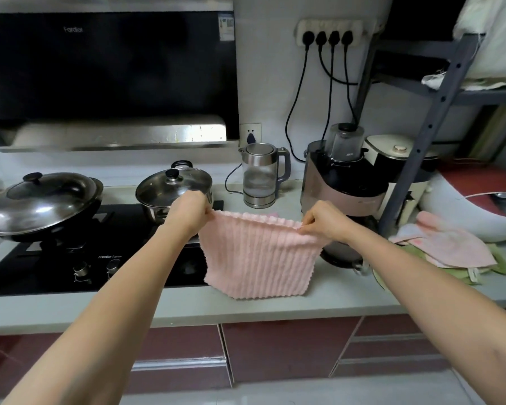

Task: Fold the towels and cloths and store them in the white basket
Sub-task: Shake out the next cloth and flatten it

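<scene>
A pink ribbed cloth (257, 258) hangs over the counter, stretched flat between both hands. My left hand (189, 213) pinches its top left corner above the stove's right edge. My right hand (323, 219) pinches the top right corner in front of the blender. The cloth's lower edge reaches down to the countertop (319, 299). A heap of pink and green cloths (450, 252) lies on the counter to the right. No white basket shows in the view.
A black gas stove (70, 258) carries a lidded wok (41, 200) and a steel pot (173, 188). Behind the cloth stand a glass kettle (260, 173), a blender (342, 176) and a cream appliance (398, 165). A grey metal rack (430, 118) rises at right.
</scene>
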